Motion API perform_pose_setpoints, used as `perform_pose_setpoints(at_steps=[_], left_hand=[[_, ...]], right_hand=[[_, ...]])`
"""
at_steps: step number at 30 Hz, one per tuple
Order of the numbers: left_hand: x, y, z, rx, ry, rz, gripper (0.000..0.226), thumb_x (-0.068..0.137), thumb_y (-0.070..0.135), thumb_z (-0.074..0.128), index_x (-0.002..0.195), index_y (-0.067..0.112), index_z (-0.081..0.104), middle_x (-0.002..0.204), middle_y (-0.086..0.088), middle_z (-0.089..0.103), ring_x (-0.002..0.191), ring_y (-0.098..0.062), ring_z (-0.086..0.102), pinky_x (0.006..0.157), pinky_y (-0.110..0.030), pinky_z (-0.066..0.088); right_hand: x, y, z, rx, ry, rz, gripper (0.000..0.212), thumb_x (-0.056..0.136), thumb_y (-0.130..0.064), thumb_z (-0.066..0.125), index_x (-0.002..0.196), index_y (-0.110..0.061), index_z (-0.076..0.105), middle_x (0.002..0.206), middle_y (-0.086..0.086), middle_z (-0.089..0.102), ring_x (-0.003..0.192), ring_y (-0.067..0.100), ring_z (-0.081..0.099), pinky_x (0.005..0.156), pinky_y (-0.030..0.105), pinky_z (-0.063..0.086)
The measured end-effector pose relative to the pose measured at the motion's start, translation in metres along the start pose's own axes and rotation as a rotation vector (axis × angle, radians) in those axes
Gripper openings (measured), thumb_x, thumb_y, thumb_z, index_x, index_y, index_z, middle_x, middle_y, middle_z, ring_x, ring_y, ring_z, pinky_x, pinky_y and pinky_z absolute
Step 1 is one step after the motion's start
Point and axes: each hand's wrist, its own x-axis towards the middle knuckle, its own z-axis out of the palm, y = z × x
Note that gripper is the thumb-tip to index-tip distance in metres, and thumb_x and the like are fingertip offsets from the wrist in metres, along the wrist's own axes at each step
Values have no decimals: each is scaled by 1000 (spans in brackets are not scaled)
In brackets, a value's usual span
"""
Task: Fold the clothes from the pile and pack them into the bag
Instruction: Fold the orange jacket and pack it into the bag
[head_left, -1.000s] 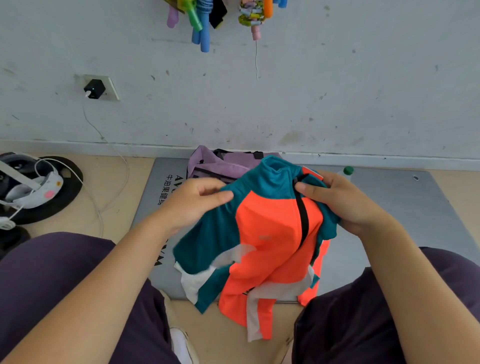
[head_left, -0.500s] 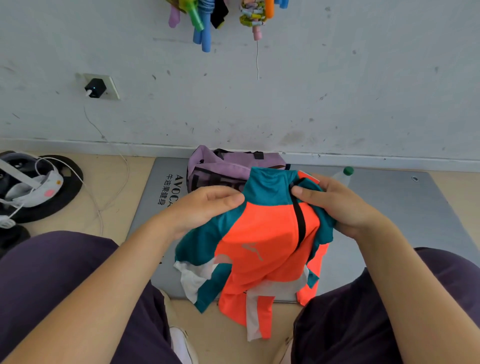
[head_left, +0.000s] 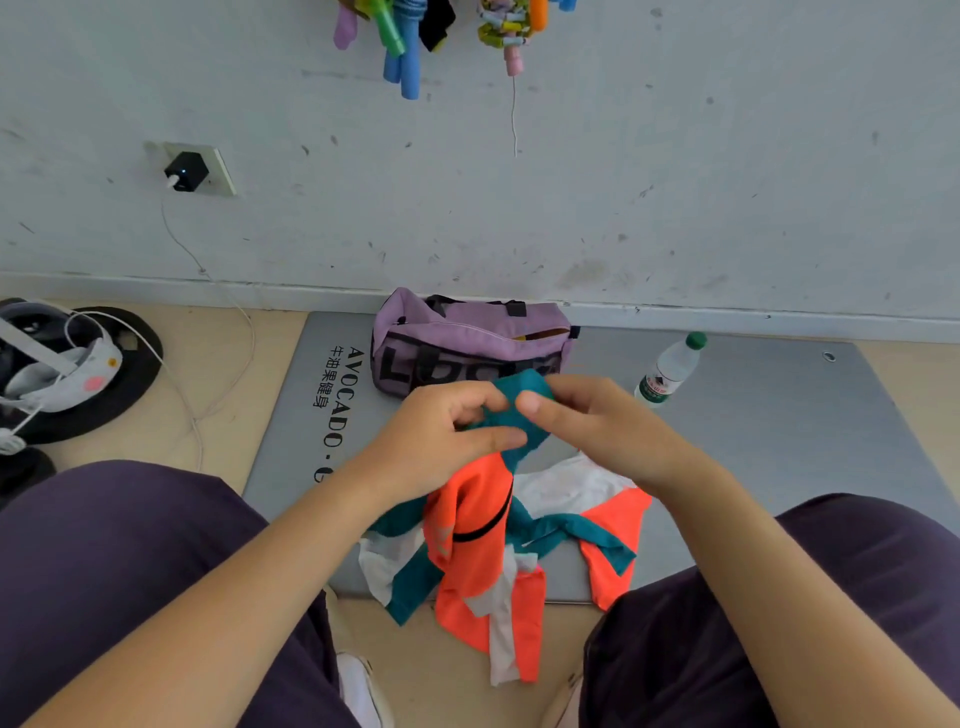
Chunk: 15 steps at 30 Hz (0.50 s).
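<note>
Right now both hands pinch the same teal edge of the jacket (head_left: 480, 525): the left hand (head_left: 441, 441) has its fingers curled round the fabric from the nine o'clock side, and the right hand (head_left: 597, 431) nips it between thumb and forefinger from three o'clock, the two nearly touching. Below them the garment hangs bunched and twisted — orange front panel with its black zip line toward six o'clock, a white and orange part trailing off toward four o'clock onto the grey mat (head_left: 779, 415).

At twelve o'clock from the hands, just beyond them, lies the purple bag (head_left: 467, 338) against the wall, its top zip seemingly open at the right end. A water bottle (head_left: 670, 371) lies on the mat at two o'clock, near the right hand.

With so narrow a hold on one edge, the risk I see is that the jacket stays twisted, so any fold laid now would trap a sleeve inside and come out lumpy. A wide shake to straighten it could also knock the bottle.
</note>
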Motion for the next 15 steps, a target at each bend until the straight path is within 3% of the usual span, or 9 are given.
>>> perform_pose_setpoints(at_steps=[3, 7, 10, 12, 15], left_hand=[[0, -3, -2, 12, 4, 4, 10, 83, 21, 77, 87, 15, 69, 57, -7, 34, 57, -12, 30, 55, -27, 25], [0, -3, -2, -29, -14, -43, 15, 82, 24, 78, 86, 15, 66, 69, -27, 56, 61, -17, 41, 60, -30, 33], [4, -5, -7, -26, -41, -120, 23, 79, 28, 80, 92, 23, 63, 70, -8, 66, 58, -8, 49, 60, -23, 40], [6, -6, -13, 21, -98, -175, 26, 78, 29, 81, 95, 24, 62, 75, 3, 72, 61, -4, 58, 63, -20, 47], [8, -12, -25, 81, -98, -203, 19, 82, 28, 78, 91, 14, 69, 82, -2, 75, 68, -7, 65, 69, -27, 51]], right_hand=[[3, 1, 8, -18, 2, 144, 70, 79, -63, 60, 93, 6, 64, 76, 7, 54, 75, 10, 47, 74, 30, 38], [2, 1, 4, 152, 45, 146, 48, 78, -47, 69, 92, -1, 73, 81, 8, 67, 78, 12, 58, 77, 30, 46], [1, 6, -4, 187, 177, 81, 39, 76, -44, 71, 89, -8, 78, 90, 13, 76, 80, 15, 66, 77, 34, 54], [3, 11, -14, 88, 327, 51, 46, 80, -41, 73, 89, 4, 73, 93, 31, 68, 74, 22, 63, 70, 40, 50], [4, 20, -30, 29, 454, 44, 57, 81, -39, 74, 89, 16, 63, 80, 33, 65, 67, 26, 59, 66, 37, 41]])
